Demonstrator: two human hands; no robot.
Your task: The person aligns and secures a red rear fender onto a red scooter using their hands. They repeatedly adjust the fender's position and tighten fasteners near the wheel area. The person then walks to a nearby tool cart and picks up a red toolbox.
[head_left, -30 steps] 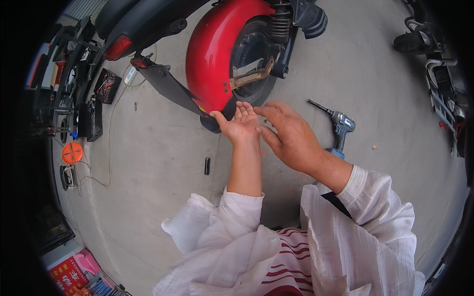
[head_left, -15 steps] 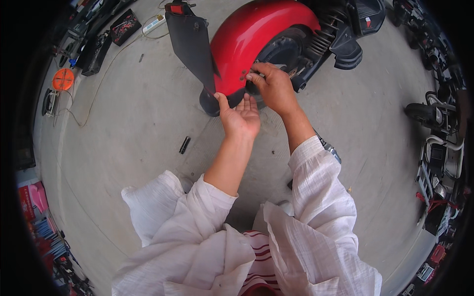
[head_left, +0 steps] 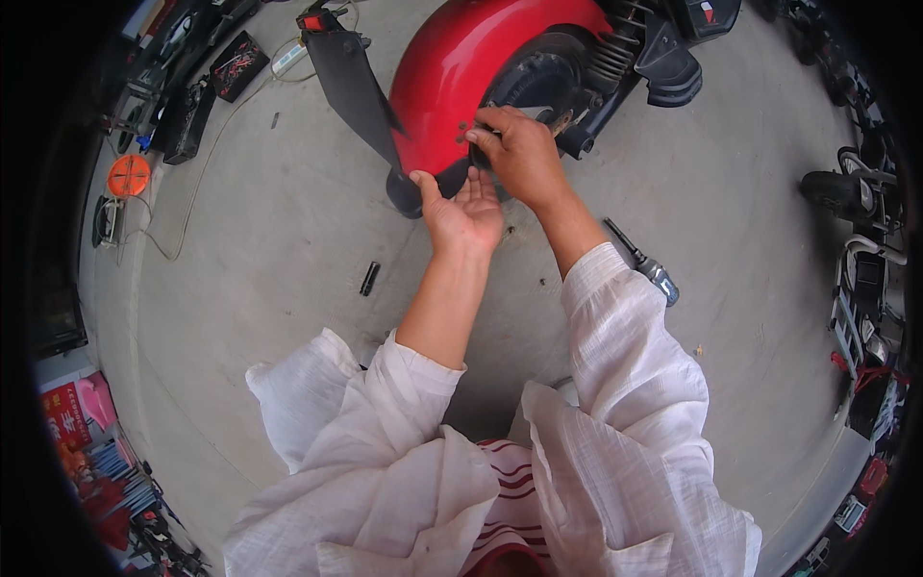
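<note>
A glossy red rear fender (head_left: 437, 72) covers the black wheel (head_left: 543, 87) of a scooter at the top. At its lower tip, my left hand (head_left: 461, 216) is palm up, thumb on the outside and fingers curled beneath the edge, gripping it. My right hand (head_left: 524, 159) is at the fender's wheel-side edge, thumb and forefinger pinched together beside small dark spots on the red surface. Whatever lies between those fingertips is too small to make out. A black mudguard flap (head_left: 351, 91) sticks out to the left of the fender.
A cordless power tool with a long shaft (head_left: 659, 279) lies on the concrete floor right of my right forearm. A short black cylinder (head_left: 369, 279) lies left of my left arm. Toolboxes (head_left: 238, 65), a cable and an orange reel (head_left: 129, 177) sit at left; parked bikes (head_left: 841, 192) line the right.
The view has shifted slightly, so the scooter appears farther up and left and the power tool shows more fully. Both hands keep their places on the fender.
</note>
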